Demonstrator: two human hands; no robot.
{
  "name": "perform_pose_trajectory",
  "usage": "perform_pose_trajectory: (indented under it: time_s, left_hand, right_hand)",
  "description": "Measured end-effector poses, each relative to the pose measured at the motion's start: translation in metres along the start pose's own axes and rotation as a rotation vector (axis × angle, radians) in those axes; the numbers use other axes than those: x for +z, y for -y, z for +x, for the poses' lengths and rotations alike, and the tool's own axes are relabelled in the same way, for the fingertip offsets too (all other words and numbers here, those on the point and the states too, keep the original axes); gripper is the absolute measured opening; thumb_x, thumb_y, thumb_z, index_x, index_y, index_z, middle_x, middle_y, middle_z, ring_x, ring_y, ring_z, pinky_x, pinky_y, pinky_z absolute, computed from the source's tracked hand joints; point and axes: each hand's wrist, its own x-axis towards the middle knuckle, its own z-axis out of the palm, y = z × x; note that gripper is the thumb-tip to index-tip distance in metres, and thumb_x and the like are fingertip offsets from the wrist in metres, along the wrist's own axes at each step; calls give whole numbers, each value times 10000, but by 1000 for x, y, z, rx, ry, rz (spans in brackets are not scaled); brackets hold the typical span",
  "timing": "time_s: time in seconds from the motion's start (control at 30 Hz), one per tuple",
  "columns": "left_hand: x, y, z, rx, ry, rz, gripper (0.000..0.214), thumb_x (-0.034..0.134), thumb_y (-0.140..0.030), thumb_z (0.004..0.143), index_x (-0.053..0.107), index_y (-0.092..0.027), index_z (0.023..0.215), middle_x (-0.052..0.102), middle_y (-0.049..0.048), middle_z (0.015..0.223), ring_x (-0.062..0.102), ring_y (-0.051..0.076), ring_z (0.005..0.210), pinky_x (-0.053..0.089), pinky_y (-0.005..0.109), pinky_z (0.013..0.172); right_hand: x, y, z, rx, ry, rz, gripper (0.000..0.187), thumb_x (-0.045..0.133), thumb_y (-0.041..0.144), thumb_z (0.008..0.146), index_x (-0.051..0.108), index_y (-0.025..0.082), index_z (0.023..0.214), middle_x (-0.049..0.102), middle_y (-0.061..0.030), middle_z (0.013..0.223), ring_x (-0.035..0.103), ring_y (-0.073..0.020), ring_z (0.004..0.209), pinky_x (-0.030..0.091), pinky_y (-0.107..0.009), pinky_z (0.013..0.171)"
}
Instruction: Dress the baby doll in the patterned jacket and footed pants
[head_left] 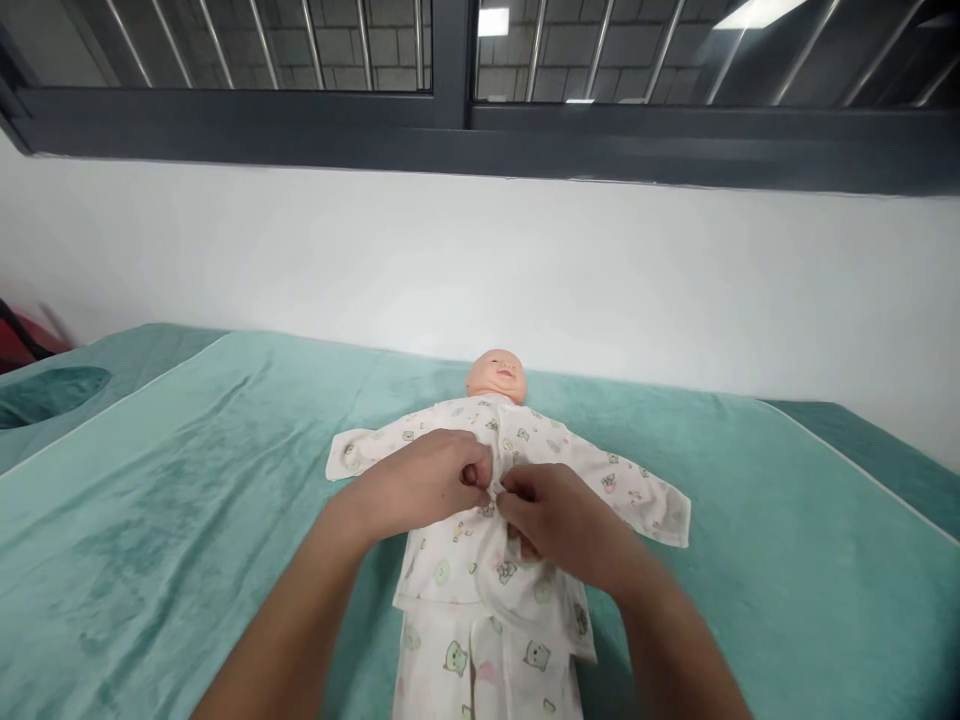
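A baby doll point(496, 376) lies on its back, dressed in a white long-sleeved shirt point(442, 570) printed with small animals. Matching trousers point(517, 665) cover its legs below the shirt's hem. At the middle of the chest, my left hand point(442, 475) pinches the shirt's front opening from the left side. My right hand point(544, 515) is closed on the same front edge, just right of it, with the fingertips nearly meeting. Whatever fastener lies between the fingers is too small and too covered to make out. Both sleeves stretch out flat to the sides.
A green padded bed point(225, 520) with a soft cover lies under the doll. Behind it rises a white wall point(480, 260), with a dark-framed barred window point(450, 110) above. An oval hole point(52, 395) and a red object point(26, 340) are at the far left.
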Motion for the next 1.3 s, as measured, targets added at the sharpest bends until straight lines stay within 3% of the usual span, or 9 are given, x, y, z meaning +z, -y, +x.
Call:
perform_pose_trajectory:
  time_s: [0.1,0.2,0.3,0.47,0.6,0.77,0.97,1.13,1.3]
  left_hand:
    - [0,-5,-1,3,15,-22,43,569,-241,705,609,-230,696,592,-3,710,493,151,629,287,258,503]
    - [1,-9,0,8,28,-40,60,587,-265,717,632,-236,745,607,-3,734,514,155,642,290,261,509]
    - [4,-11,2,4,21,-29,78,590,-301,745,615,-229,728,600,-2,720,513,154,624,273,269,499]
    - [9,-13,3,14,41,11,96,606,-340,766,600,-243,767,600,-11,766,513,158,675,312,261,539]
    - [14,-13,2,33,7,93,105,616,-320,769,565,-233,740,616,-15,826,523,164,730,298,265,558]
    - [12,-19,1,59,-19,118,161,493,-199,819,573,-218,680,629,-14,767,531,150,681,309,275,572]
    - [3,-25,1,2,-60,-198,135,569,-301,825,649,-223,750,656,-25,755,581,137,692,389,246,582]
    - [-2,-17,5,-62,99,-492,137,591,-299,821,679,-196,840,645,-2,747,591,133,702,453,243,637]
    - [-3,-11,7,-38,158,-647,109,602,-248,829,668,-167,861,646,16,762,597,121,719,482,259,709]
  right_hand:
    - [-13,-11,3,-14,203,279,214,513,305,838,544,186,662,603,-14,564,584,-142,516,405,-235,478]
    - [-18,-17,6,-35,254,362,267,539,408,858,608,170,759,612,-12,541,585,-133,497,404,-213,465]
    - [-18,-23,9,-56,235,406,335,530,479,871,598,176,744,566,10,514,546,-117,456,375,-207,440]
    - [-14,-34,14,-108,63,568,351,632,455,816,520,174,638,438,33,570,375,-79,505,296,-217,472]
    - [-14,-37,16,-137,91,585,351,631,441,824,514,167,639,386,36,588,319,-79,541,267,-228,508]
    - [-14,-39,16,-165,145,536,446,620,513,827,453,174,590,344,54,503,320,-67,435,218,-231,443]
    - [-8,-41,17,-254,39,636,431,592,496,867,487,171,605,414,50,461,383,-69,398,232,-220,418]
    - [-8,-39,17,-261,94,592,434,600,477,870,490,161,594,445,50,457,409,-61,370,281,-193,386]
    - [-10,-36,17,-248,126,561,376,624,429,863,540,151,623,492,42,478,458,-64,383,321,-172,383]
